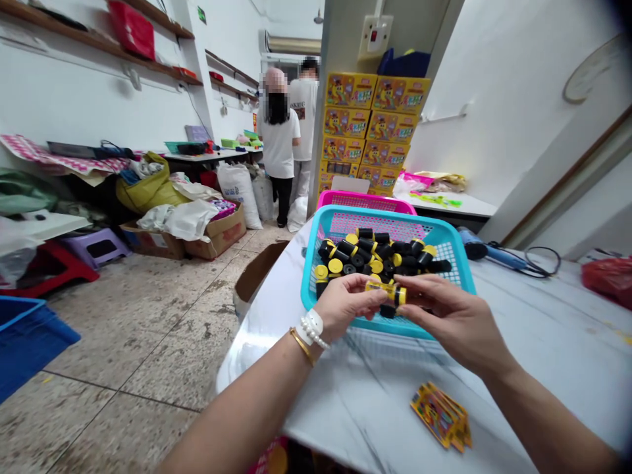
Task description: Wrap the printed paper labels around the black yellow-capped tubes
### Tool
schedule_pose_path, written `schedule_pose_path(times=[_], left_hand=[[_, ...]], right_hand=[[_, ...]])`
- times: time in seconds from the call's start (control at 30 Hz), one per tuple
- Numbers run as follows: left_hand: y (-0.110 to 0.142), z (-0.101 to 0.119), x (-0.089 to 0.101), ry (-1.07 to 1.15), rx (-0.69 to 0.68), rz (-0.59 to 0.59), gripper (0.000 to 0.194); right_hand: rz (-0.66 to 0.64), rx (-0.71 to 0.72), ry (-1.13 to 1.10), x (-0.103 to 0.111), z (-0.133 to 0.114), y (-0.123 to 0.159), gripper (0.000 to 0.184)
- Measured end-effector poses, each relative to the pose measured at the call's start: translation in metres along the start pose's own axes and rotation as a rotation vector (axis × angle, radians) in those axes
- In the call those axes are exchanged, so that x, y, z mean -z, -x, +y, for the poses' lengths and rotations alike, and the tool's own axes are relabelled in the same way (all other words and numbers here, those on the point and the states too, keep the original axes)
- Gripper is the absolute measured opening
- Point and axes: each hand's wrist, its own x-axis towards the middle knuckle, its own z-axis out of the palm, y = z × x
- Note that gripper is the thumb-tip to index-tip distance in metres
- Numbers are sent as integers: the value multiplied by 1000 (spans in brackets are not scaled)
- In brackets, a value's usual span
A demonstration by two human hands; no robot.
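My left hand (pixel 348 304) pinches a small cylinder (pixel 390 289) with a yellow printed wrap and a yellow and black right end. At that end, my right hand (pixel 439 303) has its thumb and fingertips around the piece. Both hands are over the near rim of a turquoise plastic basket (pixel 310 263). Inside it lie several small black cylinders with yellow caps (pixel 336 265), loosely heaped. Below my right hand, a fanned little stack of printed yellow-orange labels or cards (pixel 441 416) rests on the white marbled table (pixel 345 388).
A pink basket (pixel 365 199) stands behind the turquoise one. Printed yellow boxes (pixel 370 125) are stacked behind. A blue corded tool (pixel 506 257) lies at the right. On the left floor are a blue crate (pixel 32 342) and cardboard boxes (pixel 214 234). Two people (pixel 281 141) stand far back.
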Motion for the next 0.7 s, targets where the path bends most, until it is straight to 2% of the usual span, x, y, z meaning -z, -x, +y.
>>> schedule_pose_path(times=[0.1,0.2,0.3,0.43,0.57,0.63,0.7], left_hand=[[2,-10,-6,-47,4,-98,49],[3,-16,-10,-76,34,-189,45],[6,-18,-14,-113,38,-224,40],[8,-12,-18,-196,-58,-229,38],[7,-7,-13,-289,37,-263,48],[5,-8,-11,-290,60,-259,43],[4,-12,-11,-289,-26,-263,34]], right_hand=[[-5,66,122,7,2,20,44],[19,245,304,11,4,37,35],[86,369,372,12,5,46,38],[136,355,307,9,6,47,35],[165,430,359,9,5,44,38],[170,486,386,9,6,44,36],[201,437,351,6,10,45,31]])
